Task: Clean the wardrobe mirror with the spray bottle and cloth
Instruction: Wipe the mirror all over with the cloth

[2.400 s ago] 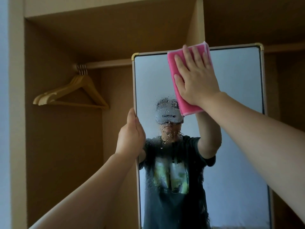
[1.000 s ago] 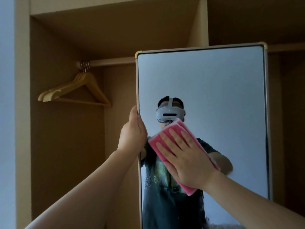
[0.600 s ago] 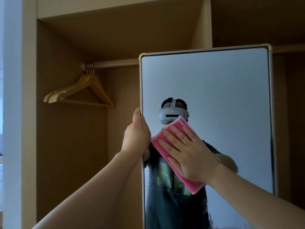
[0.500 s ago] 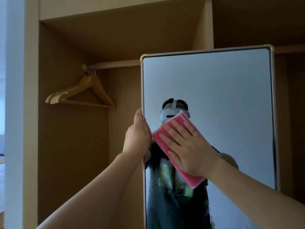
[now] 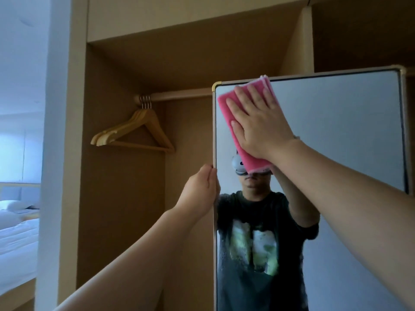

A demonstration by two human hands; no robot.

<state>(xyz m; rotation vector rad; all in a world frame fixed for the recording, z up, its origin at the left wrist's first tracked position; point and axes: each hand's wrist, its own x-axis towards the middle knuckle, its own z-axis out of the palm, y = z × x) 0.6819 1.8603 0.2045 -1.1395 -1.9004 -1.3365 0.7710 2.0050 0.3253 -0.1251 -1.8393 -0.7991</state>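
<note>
Now that my right hand [image 5: 258,122] has swept up from mid-glass, it is pressing the pink cloth [image 5: 229,104] flat-palmed into the mirror [image 5: 336,131]'s top-left corner; my left hand [image 5: 203,191] is still gripping the frame's left edge. Lower glass is looking streaky and needing passes; spray bottle unseen.

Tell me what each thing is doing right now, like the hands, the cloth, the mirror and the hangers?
Left hand: gripping the mirror's left edge.
Right hand: flat, fingers spread, pressing the cloth on the glass.
Folded pink cloth: held against the mirror's top left corner.
Tall gold-framed mirror: upright, upper glass clear, lower left streaky.
Wooden hangers: empty, bunched on the rail.
Wardrobe rail: bare except for the hangers.
</note>
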